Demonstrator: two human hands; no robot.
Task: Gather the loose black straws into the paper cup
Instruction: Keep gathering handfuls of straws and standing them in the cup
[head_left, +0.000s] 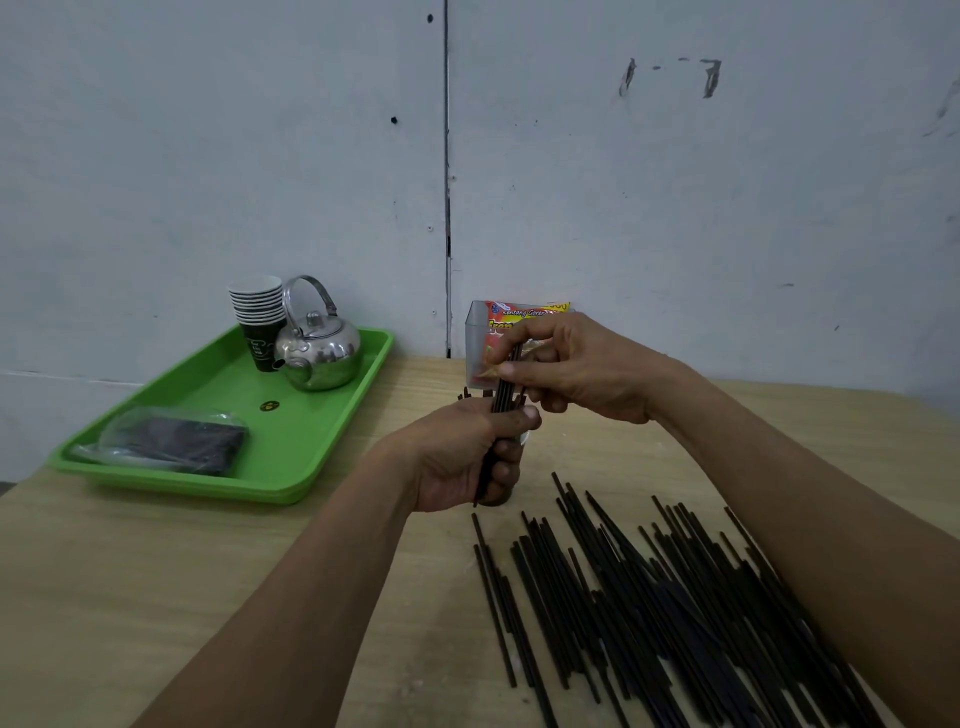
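In the head view, the left hand (457, 457) wraps its curled fingers (503, 472) round a dark paper cup (497, 500) standing on the tabletop (208, 571), hiding most of it. Just above, the right hand (582, 369) pinches a small bunch of black straws (503, 389), held upright with their lower ends at the cup's mouth. The loose straws (649, 597) lie spread on the tabletop in front of the cup and to its right, partly under the right forearm. A green tray (311, 467) to the left carries a metal kettle (319, 353) and stacked cups (257, 312).
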